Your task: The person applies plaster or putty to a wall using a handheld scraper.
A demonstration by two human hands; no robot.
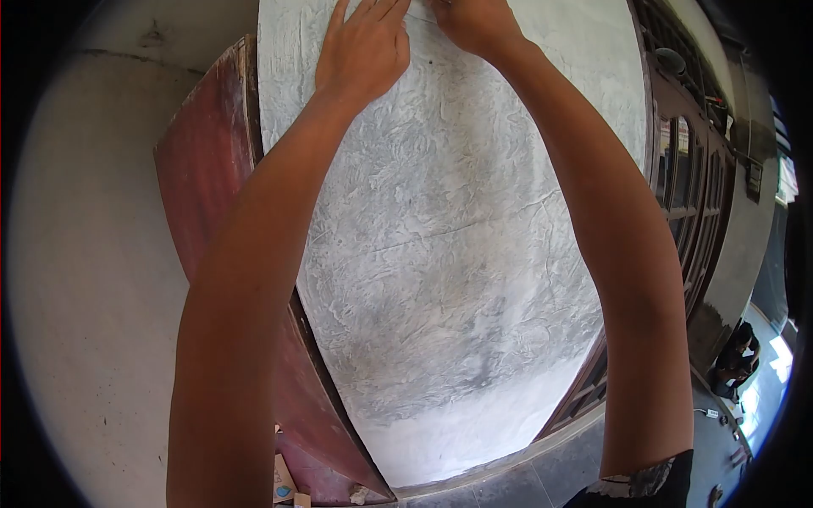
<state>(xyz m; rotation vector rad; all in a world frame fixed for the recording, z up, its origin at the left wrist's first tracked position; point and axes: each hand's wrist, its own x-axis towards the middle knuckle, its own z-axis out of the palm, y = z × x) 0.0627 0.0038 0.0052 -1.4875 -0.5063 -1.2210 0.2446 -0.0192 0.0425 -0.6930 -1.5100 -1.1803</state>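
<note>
Wall panel (440, 212), pale grey-white and rough-textured, fills the middle of the view, upright between the reddish-brown wooden door (203, 152) on the left and the window frames (690, 161) on the right. Both arms reach up in front of it.

Left hand (364, 51) is up by the panel's top left in view, back of hand showing, fingers fairly straight with small gaps — loosely open, tips cut off by the frame. Right hand (474, 21) is just beside it, fingers bent inward; tips out of frame, so can't tell if it's pinching something or bare. Contact with the panel isn't clear for either hand.

Handling, as a guess: panel looks like plaster on a fixed wall — stiff, heavy, not something to lift. Ridges and fine crease-like lines suggest a grippy, uneven face; thin raised bits may be fragile. No real grasp point on the face; flat fingers or palm suit it, light pressure near the lines. Side edges by the door are the only narrow parts to pinch, if anything is loose there.
</note>
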